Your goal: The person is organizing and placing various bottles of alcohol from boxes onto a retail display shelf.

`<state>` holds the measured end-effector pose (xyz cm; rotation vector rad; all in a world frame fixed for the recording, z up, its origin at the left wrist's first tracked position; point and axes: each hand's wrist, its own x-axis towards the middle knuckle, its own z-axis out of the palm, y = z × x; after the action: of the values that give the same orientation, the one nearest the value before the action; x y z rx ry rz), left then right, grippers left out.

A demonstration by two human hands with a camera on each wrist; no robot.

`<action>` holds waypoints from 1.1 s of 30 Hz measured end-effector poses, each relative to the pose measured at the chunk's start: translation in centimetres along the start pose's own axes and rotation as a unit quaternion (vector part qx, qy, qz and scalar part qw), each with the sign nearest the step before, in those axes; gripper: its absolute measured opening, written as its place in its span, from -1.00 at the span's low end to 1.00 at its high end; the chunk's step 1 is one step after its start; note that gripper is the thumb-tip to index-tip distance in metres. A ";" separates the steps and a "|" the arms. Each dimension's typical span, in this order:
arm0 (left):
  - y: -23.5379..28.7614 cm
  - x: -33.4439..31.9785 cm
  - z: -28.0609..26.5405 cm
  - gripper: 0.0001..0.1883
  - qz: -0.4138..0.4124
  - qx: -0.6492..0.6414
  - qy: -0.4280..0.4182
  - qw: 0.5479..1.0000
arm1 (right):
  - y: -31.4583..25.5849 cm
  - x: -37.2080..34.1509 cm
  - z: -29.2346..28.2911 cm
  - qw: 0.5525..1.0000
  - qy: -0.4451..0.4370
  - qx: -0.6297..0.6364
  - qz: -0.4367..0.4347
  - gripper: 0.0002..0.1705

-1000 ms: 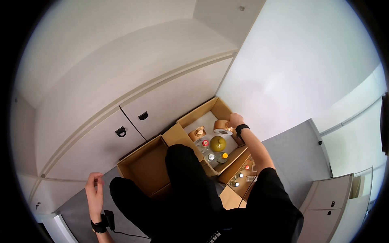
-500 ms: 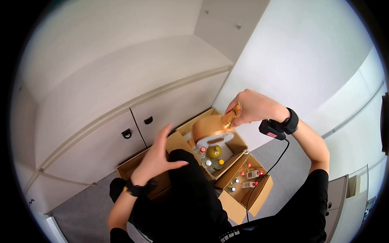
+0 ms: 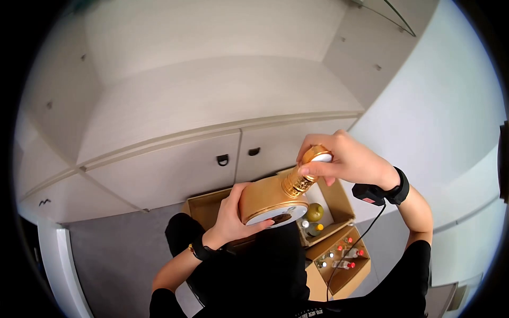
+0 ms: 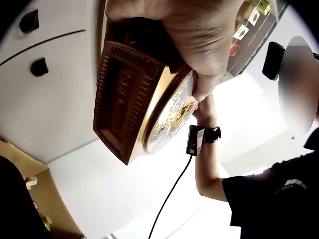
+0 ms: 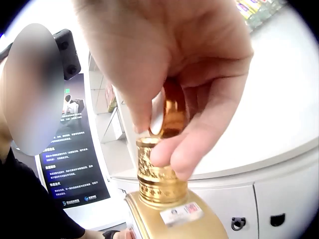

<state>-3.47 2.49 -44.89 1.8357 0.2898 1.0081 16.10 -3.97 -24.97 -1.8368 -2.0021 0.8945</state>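
Observation:
Both hands hold a large gold bottle (image 3: 268, 195), which tilts above the lap in the head view. It has a flat rounded body, a white disc on its face and an ornate neck topped by a round gold stopper (image 5: 174, 112). My left hand (image 3: 233, 218) grips the lower body, thumb across the white disc. In the right wrist view, my right hand (image 5: 199, 55) pinches the stopper, with fingertips beside the patterned neck (image 5: 162, 174). The bottle's rectangular base (image 4: 122, 102) faces the left wrist camera.
Below is a cardboard box (image 3: 343, 204) with a round olive-green bottle (image 3: 314, 212) and other bottles. A second box (image 3: 361, 276) beside it contains several small bottles with red or white caps. In front are a pale shelf (image 3: 222, 87) and cabinet doors (image 3: 175, 169) with black handles.
The right hand has lifted the gold bottle out of the box and brought it towards the body. The left hand has come up from the side and taken hold of its body.

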 end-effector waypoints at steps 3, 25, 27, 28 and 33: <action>0.8 0.0 -2.8 -0.27 0.012 0.021 0.053 0.998 | -0.7 2.4 0.2 0.991 0.028 0.107 -0.069 -0.63; 5.4 5.7 -24.4 -0.23 -0.083 0.277 0.148 0.946 | -5.2 24.1 6.4 0.937 0.077 0.137 -0.311 -0.21; 4.9 6.0 -25.4 -0.23 -0.089 0.279 0.144 0.945 | -5.3 25.6 6.6 0.936 0.083 0.135 -0.314 -0.21; 4.7 6.3 -25.9 -0.23 -0.096 0.278 0.137 0.946 | -5.3 26.2 6.8 0.936 0.090 0.134 -0.312 -0.21; 3.2 6.9 -27.2 -0.19 -0.085 0.257 0.139 0.953 | -5.0 28.6 6.8 0.933 0.085 0.137 -0.322 -0.18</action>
<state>-20.19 22.52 -33.99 2.0744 0.9406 1.1403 3.74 22.03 -32.90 -0.9636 -2.0385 0.7284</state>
